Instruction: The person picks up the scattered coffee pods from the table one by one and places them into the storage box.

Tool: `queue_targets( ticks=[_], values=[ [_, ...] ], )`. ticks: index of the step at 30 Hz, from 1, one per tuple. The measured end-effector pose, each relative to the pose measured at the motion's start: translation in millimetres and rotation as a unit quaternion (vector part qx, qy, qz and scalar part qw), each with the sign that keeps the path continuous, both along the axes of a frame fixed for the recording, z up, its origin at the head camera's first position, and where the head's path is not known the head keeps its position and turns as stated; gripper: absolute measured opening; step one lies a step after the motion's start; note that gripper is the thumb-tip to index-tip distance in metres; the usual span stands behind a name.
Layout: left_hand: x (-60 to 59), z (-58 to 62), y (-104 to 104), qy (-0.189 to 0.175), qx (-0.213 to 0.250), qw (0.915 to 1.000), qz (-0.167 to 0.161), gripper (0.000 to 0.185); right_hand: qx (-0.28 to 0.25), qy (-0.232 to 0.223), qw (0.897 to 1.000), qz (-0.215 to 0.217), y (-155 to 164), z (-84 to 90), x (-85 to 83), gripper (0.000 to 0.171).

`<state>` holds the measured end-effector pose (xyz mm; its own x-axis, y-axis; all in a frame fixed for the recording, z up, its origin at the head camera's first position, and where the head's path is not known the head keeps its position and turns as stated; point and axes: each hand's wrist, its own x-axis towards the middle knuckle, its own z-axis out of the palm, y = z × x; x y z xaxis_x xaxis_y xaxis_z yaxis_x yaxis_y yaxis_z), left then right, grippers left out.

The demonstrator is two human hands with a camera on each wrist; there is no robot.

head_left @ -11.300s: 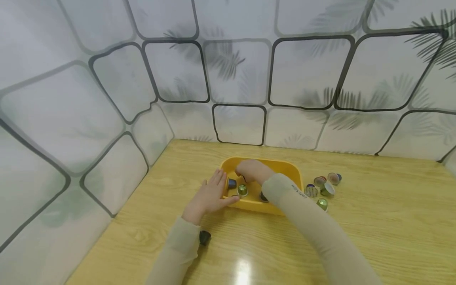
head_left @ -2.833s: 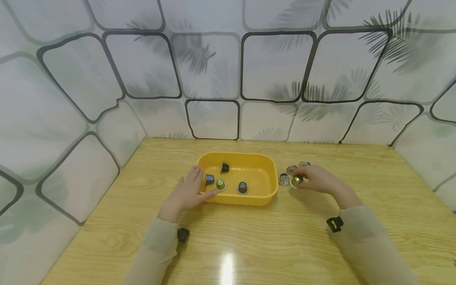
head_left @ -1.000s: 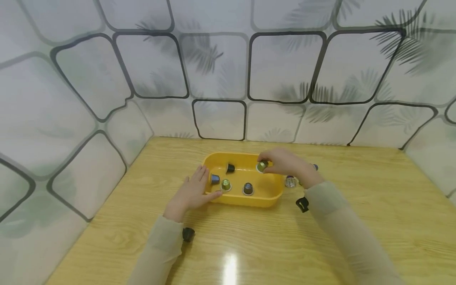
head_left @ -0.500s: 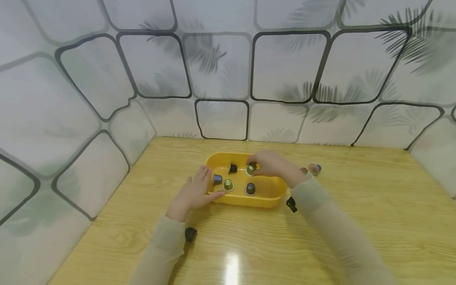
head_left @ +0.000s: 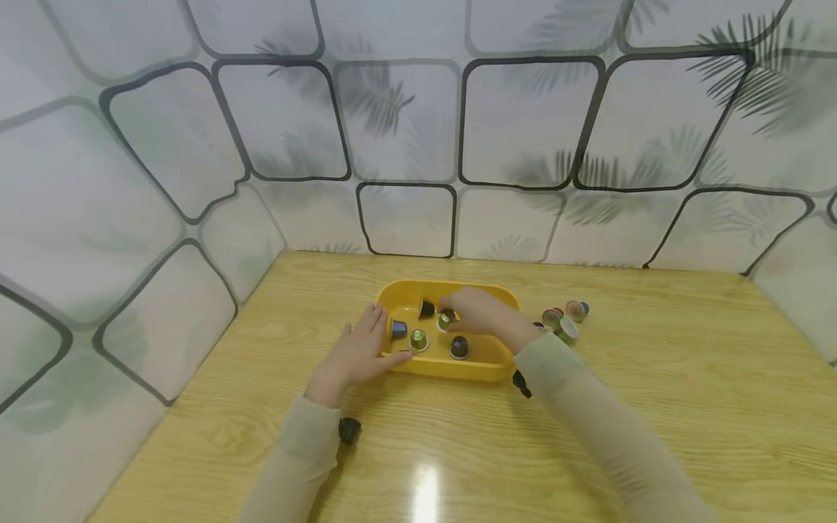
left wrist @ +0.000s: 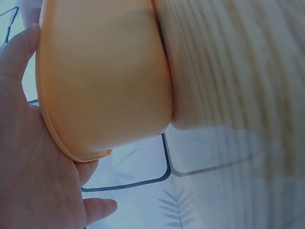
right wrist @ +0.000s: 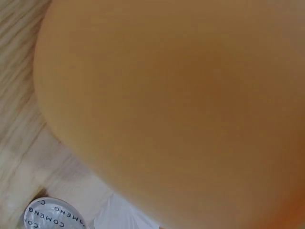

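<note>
- The left hand [head_left: 356, 354] lies flat, fingers straight, against the left end of the yellow tray [head_left: 458, 367]; the tray is a rounded, shallow plastic tub on the wooden table [head_left: 654, 378]
- The right hand [head_left: 480, 314] reaches into the tray, fingertips pinching a green-gold capsule [head_left: 446, 319]; four more capsules [head_left: 418, 339] sit inside
- Loose capsules [head_left: 566, 320] lie just right of the tray
- A foil lid [right wrist: 50, 217] reads "COMENO"
</note>
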<state>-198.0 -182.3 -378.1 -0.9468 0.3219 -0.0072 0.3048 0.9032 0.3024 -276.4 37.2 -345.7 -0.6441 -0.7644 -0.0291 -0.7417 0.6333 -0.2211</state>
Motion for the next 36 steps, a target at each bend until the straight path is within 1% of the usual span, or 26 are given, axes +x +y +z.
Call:
queue_targets(
  ticks=[5,11,18,24,30,36],
  values=[
    [0.3,-0.3,-1,0.001,-0.003,1.0,-0.001,0.088,0.022,-0.004,1.0,-0.009,-6,-5.3,2.0,0.028],
    [-0.7,-1.0,-1,0.002,-0.005,1.0,-0.002,0.09,0.02,-0.001,1.0,0.0,-10,-9.7,3.9,0.028],
    [-0.7,-0.7,-1,0.004,-0.011,0.9999,-0.002,0.091,0.035,-0.016,0.999,-0.013,-13,-15.7,2.9,0.029],
    [-0.5,0.0,-1,0.0,-0.009,1.0,0.002,0.088,0.045,-0.014,0.999,-0.008,-14,-21.5,1.2,0.024],
    [-0.6,-0.2,-1,-0.002,-0.007,1.0,0.003,0.088,0.04,-0.015,0.999,-0.006,-14,-27.0,0.0,0.021],
    [-1.0,-1.0,0,0.0,-0.011,0.9999,0.003,0.089,0.038,-0.009,0.999,-0.002,-13,-27.9,1.4,0.018]
  ],
)
